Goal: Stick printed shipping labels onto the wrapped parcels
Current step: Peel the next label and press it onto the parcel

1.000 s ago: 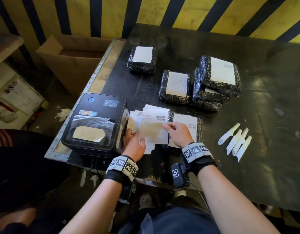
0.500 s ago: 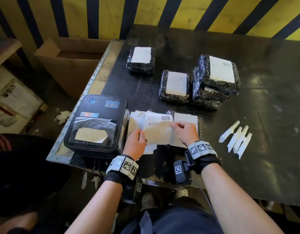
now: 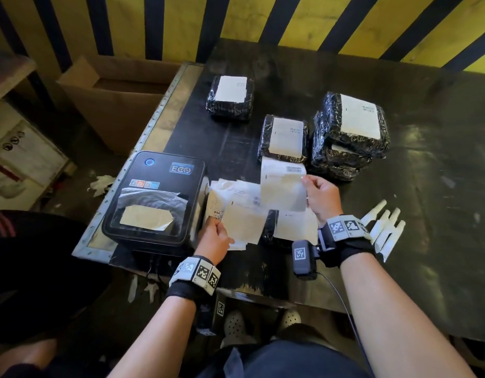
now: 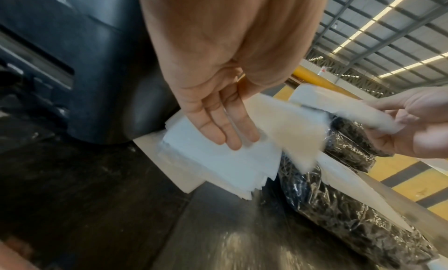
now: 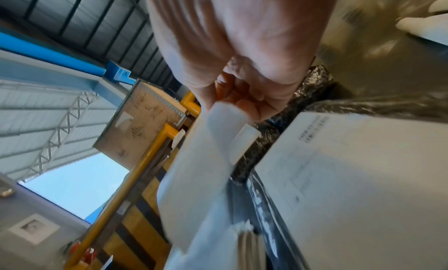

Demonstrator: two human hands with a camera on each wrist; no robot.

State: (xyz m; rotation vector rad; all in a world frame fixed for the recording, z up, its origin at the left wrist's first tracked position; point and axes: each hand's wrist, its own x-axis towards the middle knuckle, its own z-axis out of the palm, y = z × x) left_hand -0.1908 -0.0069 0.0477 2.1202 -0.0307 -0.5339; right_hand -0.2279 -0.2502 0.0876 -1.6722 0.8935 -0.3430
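My right hand (image 3: 306, 181) pinches a printed shipping label (image 3: 282, 186) by its right edge and holds it lifted above the table; the right wrist view shows the right hand (image 5: 225, 101) curled on the label (image 5: 201, 163). My left hand (image 3: 218, 225) holds a cream backing sheet (image 3: 242, 222) at its left edge, over a loose pile of labels (image 4: 218, 159) beside the printer. A black wrapped parcel (image 3: 270, 227) with a label on top lies under my right wrist. Three more labelled parcels lie further back: one far (image 3: 230, 98), one in the middle (image 3: 285, 139), one stacked (image 3: 350, 126).
A black label printer (image 3: 154, 197) stands at the table's left front corner. Several white peeled strips (image 3: 383, 227) lie right of my right wrist. An open cardboard box (image 3: 113, 99) stands on the floor to the left. The dark table (image 3: 440, 186) stretches to the right.
The label has come off its backing sheet. My right hand has carried it up and away to the right, while my left hand stayed near the printer with the backing sheet.
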